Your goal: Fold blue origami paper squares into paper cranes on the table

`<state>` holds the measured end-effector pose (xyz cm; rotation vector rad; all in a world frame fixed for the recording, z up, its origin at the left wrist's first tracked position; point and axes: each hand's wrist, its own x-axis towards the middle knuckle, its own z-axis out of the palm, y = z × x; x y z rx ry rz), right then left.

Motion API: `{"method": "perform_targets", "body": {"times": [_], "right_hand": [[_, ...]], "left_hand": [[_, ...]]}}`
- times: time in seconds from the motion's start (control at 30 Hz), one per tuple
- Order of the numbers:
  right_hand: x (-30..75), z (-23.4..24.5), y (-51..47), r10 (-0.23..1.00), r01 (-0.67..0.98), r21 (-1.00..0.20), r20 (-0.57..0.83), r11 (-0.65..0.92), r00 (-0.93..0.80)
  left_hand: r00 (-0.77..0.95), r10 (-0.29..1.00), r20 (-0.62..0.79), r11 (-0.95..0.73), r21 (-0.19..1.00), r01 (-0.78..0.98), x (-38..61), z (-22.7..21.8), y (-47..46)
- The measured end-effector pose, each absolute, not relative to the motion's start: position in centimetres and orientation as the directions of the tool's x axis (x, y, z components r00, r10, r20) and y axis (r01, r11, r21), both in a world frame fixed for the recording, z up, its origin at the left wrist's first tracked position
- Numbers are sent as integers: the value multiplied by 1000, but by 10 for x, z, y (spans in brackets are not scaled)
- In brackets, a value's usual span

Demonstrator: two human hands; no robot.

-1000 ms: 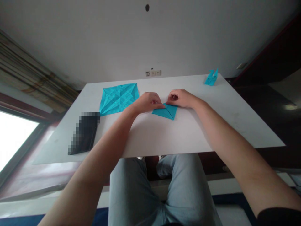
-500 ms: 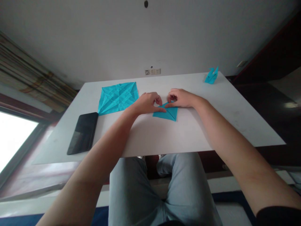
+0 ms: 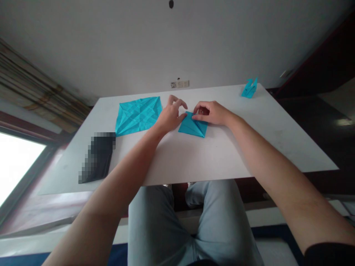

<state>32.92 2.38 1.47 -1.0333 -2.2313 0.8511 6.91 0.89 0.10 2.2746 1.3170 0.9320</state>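
A small folded square of blue origami paper [image 3: 191, 127] lies on the white table, with a diagonal crease and a flap partly lifted. My right hand [image 3: 212, 112] has thumb and bent fingers closed on the flap at its upper right. My left hand [image 3: 170, 113] is at the paper's upper left corner, its thumb tip touching the edge there. The left fingers are raised and apart, with nothing between them and the thumb.
A creased, unfolded blue sheet [image 3: 140, 116] lies left of my left hand. A dark phone-like slab [image 3: 98, 157], partly pixelated, rests near the table's left front. A blue folded paper bird [image 3: 249, 88] stands at the far right corner of the table [image 3: 277, 147].
My left hand has lifted its fingers and spread them, shifting slightly left and away. My right hand has moved a little left with the flap, and the paper sits slightly farther back.
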Motion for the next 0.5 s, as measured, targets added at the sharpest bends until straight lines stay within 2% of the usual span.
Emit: {"method": "perform_targets", "body": {"times": [0.27,0.4,0.5], "right_hand": [[331,17,24,798,505,-699,157,506,-582],[340,22,26,806,543,-694,90,473,-585],[346,23,28,815,589,-669,44,453,-578]], "left_hand": [[404,886,228,-461,534,709,70,13,4],[452,870,198,-480,552,682,60,22,2],[531,841,107,-489,570,660,50,34,1]]}}
